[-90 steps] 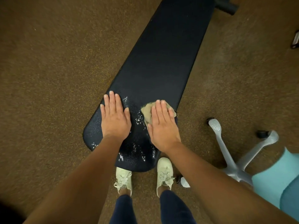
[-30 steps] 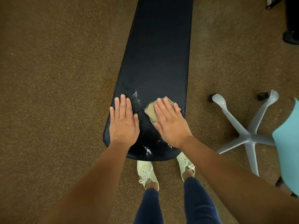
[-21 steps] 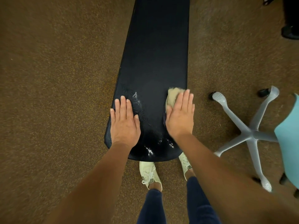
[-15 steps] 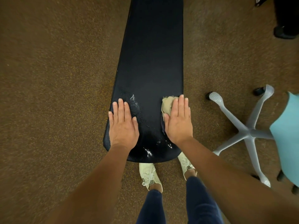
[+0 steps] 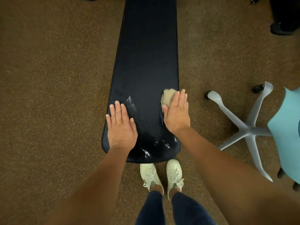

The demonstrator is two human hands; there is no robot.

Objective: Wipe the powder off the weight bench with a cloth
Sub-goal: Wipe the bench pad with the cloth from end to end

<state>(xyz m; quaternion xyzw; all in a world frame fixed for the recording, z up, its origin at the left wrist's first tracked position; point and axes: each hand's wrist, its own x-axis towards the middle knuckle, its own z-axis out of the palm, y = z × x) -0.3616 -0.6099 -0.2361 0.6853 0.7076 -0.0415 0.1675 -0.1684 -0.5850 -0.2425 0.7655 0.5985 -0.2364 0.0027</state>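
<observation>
A long black padded weight bench (image 5: 146, 54) runs away from me over brown carpet. White powder (image 5: 131, 103) streaks its near left part, and more powder specks (image 5: 155, 146) lie along the near end. My left hand (image 5: 121, 125) rests flat, fingers spread, on the bench's near left corner. My right hand (image 5: 177, 112) presses a crumpled beige cloth (image 5: 167, 97) flat against the bench's right edge; most of the cloth is hidden under the palm.
A grey five-star chair base (image 5: 246, 129) with a light blue seat (image 5: 287, 132) stands on the carpet to the right. My white shoes (image 5: 160, 174) are just below the bench's near end. Dark objects (image 5: 282, 21) sit at the top right.
My right hand has slid the cloth from the bench's middle across to its right edge, and powder there is thinner. The left hand has stayed planted.
</observation>
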